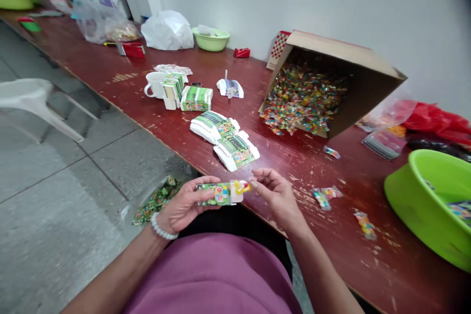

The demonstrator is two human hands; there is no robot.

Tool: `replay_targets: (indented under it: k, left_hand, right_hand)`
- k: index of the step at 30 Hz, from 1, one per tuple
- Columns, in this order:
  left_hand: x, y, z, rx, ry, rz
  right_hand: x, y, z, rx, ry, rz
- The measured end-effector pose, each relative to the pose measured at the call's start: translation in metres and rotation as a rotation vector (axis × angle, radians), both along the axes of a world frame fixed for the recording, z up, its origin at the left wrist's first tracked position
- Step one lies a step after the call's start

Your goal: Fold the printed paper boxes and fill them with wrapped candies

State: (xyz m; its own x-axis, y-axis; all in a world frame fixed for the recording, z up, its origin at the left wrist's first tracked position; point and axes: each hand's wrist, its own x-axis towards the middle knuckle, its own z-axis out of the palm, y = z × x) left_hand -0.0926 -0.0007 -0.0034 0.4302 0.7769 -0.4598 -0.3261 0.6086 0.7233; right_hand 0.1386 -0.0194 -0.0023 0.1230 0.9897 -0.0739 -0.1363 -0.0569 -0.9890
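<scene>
My left hand holds a small green printed carton at the table's near edge, its white end flap facing right. My right hand pinches a small yellow and red candy packet at the carton's open end. Just beyond my hands lie two stacks of flat folded cartons. Further back stand made-up green cartons beside a white mug. A cardboard box lies tipped on its side, and colourful candy packets spill from it onto the red table.
A green plastic basin sits at the right, with loose candy packets near it. Red and clear bags lie at the far right. Another green bowl, a white bag and a red tape dispenser are at the back. A white chair stands on the left.
</scene>
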Motion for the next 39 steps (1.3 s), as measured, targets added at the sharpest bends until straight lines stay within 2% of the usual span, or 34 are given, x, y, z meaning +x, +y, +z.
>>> replay_targets:
  k: [3, 9, 13, 15, 17, 22, 24, 26, 28, 30, 32, 36, 39]
  left_hand:
    - [0.010, -0.005, -0.003, -0.016, -0.093, 0.057]
    - [0.002, -0.008, -0.010, -0.019, -0.096, 0.140]
    - [0.005, -0.012, -0.006, 0.036, -0.068, 0.164]
    - [0.010, -0.015, -0.004, 0.076, -0.064, 0.154]
    - [0.014, -0.018, -0.003, 0.119, -0.049, 0.105]
    - [0.019, -0.024, -0.005, 0.299, 0.154, -0.204]
    - [0.021, -0.023, -0.003, 0.308, 0.140, -0.249]
    - [0.024, -0.021, -0.001, 0.277, 0.096, -0.272]
    - [0.026, -0.017, 0.001, 0.246, 0.060, -0.289]
    - [0.028, -0.015, 0.001, 0.247, 0.021, -0.282]
    - [0.030, -0.014, 0.000, 0.273, -0.018, -0.252]
    - [0.035, -0.016, -0.003, 0.266, -0.099, -0.182]
    - [0.039, -0.016, -0.005, 0.143, -0.135, -0.144]
  right_hand:
    - [-0.007, -0.005, 0.004, 0.014, -0.027, 0.026]
    - [-0.002, -0.005, 0.002, 0.080, -0.132, 0.018]
    - [-0.006, -0.011, 0.005, 0.161, -0.373, -0.040]
    - [-0.010, -0.014, 0.009, 0.199, -0.484, -0.013]
    - [-0.014, -0.016, 0.014, 0.225, -0.543, 0.051]
    - [-0.020, -0.014, 0.021, 0.240, -0.549, 0.110]
    - [-0.022, -0.011, 0.023, 0.264, -0.589, 0.135]
    - [-0.021, -0.009, 0.025, 0.350, -0.660, 0.084]
    - [-0.017, -0.007, 0.025, 0.449, -0.700, -0.023]
    - [-0.012, -0.008, 0.023, 0.474, -0.670, -0.098]
    - [-0.008, -0.011, 0.018, 0.420, -0.602, -0.093]
    - [-0.014, -0.020, 0.006, 0.280, -0.442, 0.039]
    - [-0.024, -0.022, -0.001, 0.191, -0.294, 0.104]
